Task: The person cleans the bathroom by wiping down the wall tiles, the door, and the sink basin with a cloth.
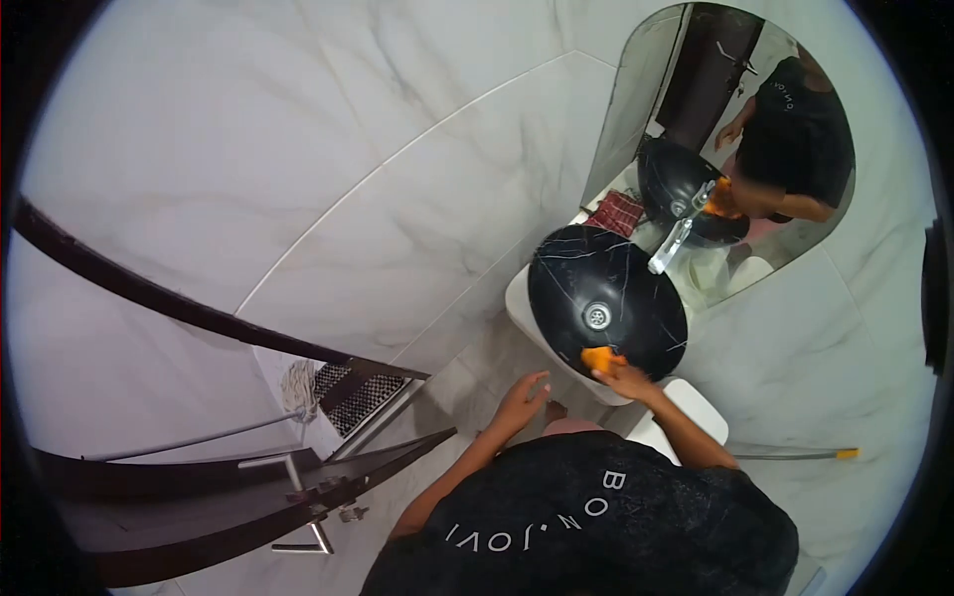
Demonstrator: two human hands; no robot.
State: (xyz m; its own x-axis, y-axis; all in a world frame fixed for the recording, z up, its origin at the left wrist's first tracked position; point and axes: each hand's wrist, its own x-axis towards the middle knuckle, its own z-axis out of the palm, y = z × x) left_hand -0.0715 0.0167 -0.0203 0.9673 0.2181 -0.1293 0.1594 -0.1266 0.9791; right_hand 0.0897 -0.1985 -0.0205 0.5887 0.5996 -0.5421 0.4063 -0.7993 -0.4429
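Observation:
My right hand (626, 379) presses an orange cloth (599, 359) against the near inner side of a black, white-veined basin (562, 288). Part of the cloth is hidden under the fingers. My left hand (522, 401) hangs in the air to the left of the basin's near edge, its fingers apart and nothing in them. The round metal drain (597, 316) shows at the bottom of the bowl, just beyond the cloth. A chrome tap (672, 244) stands at the basin's far right.
A red checked cloth (616, 213) lies behind the basin, below a wall mirror (795, 169). The white toilet (696, 412) is close to my right arm. At left are an open dark door (248, 497), a mop (298, 385) and a patterned mat (358, 397).

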